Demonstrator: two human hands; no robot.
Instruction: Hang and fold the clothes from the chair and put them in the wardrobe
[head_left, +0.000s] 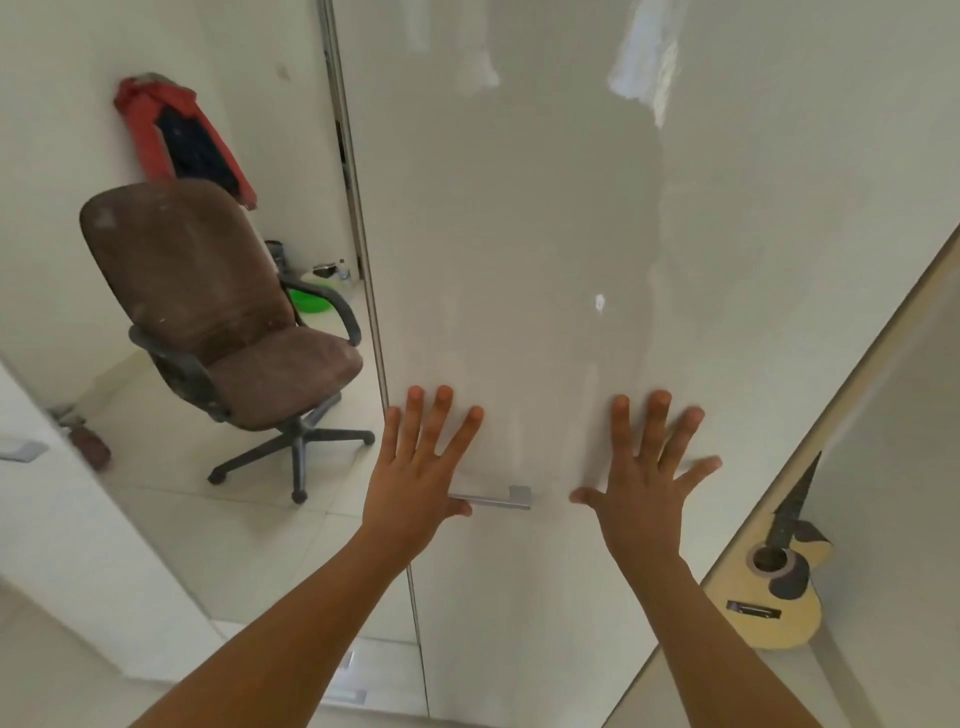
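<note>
**White wardrobe door (545, 260) under both palms, chair (208, 291) bare**

The left hand (415, 467) and the right hand (644, 483) press flat on the glossy wardrobe door, fingers straight and spread, gripping nothing, with the metal handle (498, 500) between them. The brown chair stands well apart to the left, with no clothes on its seat or back. A red garment (143, 130) hangs on the wall behind it. The job looks nearly done, perhaps only the door left to shut. The wardrobe's inside is hidden.
</note>
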